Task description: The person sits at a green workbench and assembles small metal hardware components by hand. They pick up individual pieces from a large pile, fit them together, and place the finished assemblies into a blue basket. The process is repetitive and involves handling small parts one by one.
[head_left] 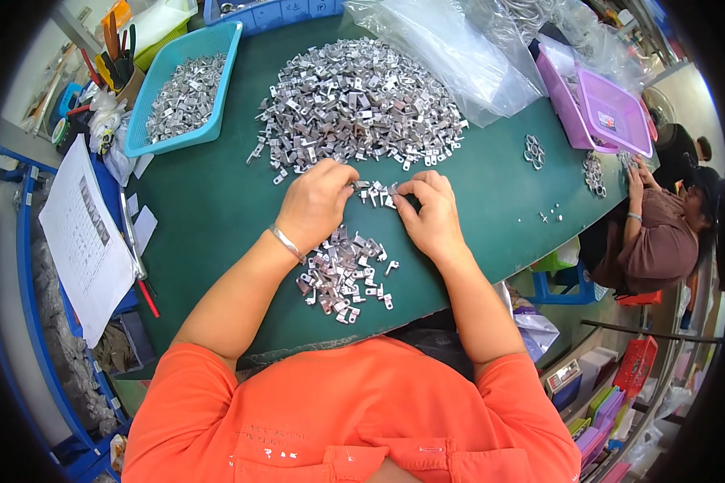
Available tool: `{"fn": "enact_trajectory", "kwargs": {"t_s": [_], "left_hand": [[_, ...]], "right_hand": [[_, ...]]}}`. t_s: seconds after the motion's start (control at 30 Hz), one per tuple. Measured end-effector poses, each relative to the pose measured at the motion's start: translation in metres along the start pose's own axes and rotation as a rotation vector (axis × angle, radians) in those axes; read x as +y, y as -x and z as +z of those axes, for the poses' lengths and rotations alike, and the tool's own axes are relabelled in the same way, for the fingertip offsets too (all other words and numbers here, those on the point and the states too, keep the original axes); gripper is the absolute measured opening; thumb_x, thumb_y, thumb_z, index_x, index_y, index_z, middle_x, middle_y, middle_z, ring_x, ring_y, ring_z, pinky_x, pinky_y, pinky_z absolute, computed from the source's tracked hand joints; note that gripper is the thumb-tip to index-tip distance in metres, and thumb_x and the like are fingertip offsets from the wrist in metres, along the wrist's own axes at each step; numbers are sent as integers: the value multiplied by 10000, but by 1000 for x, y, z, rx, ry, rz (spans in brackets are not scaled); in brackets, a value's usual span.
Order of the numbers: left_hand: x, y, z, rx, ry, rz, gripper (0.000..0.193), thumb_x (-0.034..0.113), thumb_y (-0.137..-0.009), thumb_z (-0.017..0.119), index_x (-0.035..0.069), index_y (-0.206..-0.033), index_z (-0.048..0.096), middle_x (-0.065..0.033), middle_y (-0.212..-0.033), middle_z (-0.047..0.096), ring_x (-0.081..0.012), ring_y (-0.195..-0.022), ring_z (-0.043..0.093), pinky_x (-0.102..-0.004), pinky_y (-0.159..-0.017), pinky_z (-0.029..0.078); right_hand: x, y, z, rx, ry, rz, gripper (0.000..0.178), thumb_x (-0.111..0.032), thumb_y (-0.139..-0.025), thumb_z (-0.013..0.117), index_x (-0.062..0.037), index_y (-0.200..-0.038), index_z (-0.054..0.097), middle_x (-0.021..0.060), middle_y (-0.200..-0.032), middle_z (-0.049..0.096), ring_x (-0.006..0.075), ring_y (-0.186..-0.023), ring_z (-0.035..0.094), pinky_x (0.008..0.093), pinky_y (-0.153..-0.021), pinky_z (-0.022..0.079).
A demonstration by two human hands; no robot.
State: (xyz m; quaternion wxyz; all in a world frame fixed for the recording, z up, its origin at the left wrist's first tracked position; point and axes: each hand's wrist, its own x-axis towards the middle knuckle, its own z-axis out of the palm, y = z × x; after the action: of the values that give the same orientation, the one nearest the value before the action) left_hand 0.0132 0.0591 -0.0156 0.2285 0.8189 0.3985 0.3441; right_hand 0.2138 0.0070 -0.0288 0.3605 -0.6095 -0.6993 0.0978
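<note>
Small bent silvery metal brackets with holes lie in a big pile (362, 105) on the green table (217, 209). Just in front of it is a little row of the same brackets (373, 196), between my two hands. My left hand (316, 201), with a metal bangle at the wrist, is closed, thumb and finger pinching a bracket at the row's left end. Opposite it, my right hand (432, 213) pinches a bracket at the right end. The fingers partly cover both pieces. Nearer to me, a smaller loose heap of brackets (342, 278) lies between my forearms.
A turquoise basket (232, 80) of metal parts stands back left, by pliers (117, 60). Printed sheets (89, 241) lie left. Clear plastic bags (467, 64) and a purple basket (568, 113) are back right. Metal rings (533, 151) lie right, near another person (660, 233) working there.
</note>
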Motion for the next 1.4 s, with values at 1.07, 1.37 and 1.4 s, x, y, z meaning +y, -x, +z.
{"fn": "enact_trajectory", "kwargs": {"t_s": [1.07, 1.37, 1.4], "left_hand": [[2, 21, -47, -395, 500, -276, 98, 20, -759, 710, 14, -853, 684, -22, -837, 602, -86, -678, 571, -222, -630, 465], [-4, 27, -17, -112, 243, -257, 198, 13, -760, 687, 26, -953, 647, -43, -835, 615, -121, -691, 607, -254, -620, 495], [-2, 25, -18, -115, 361, -348, 184, 5, -769, 679, 15, -950, 646, -40, -843, 629, -108, -710, 615, -243, -627, 500]], "right_hand": [[-33, -6, -13, -118, -260, 57, 82, -13, -818, 620, -10, -882, 671, 126, -811, 618, 273, -743, 614, 327, -670, 485], [-16, -11, 7, -26, -334, 338, 44, -32, -827, 648, -3, -859, 657, 86, -782, 647, 181, -668, 624, 292, -584, 484], [-15, -10, 4, -51, -434, 429, 47, -25, -837, 641, 5, -870, 655, 84, -799, 659, 159, -678, 626, 272, -581, 484]]}}
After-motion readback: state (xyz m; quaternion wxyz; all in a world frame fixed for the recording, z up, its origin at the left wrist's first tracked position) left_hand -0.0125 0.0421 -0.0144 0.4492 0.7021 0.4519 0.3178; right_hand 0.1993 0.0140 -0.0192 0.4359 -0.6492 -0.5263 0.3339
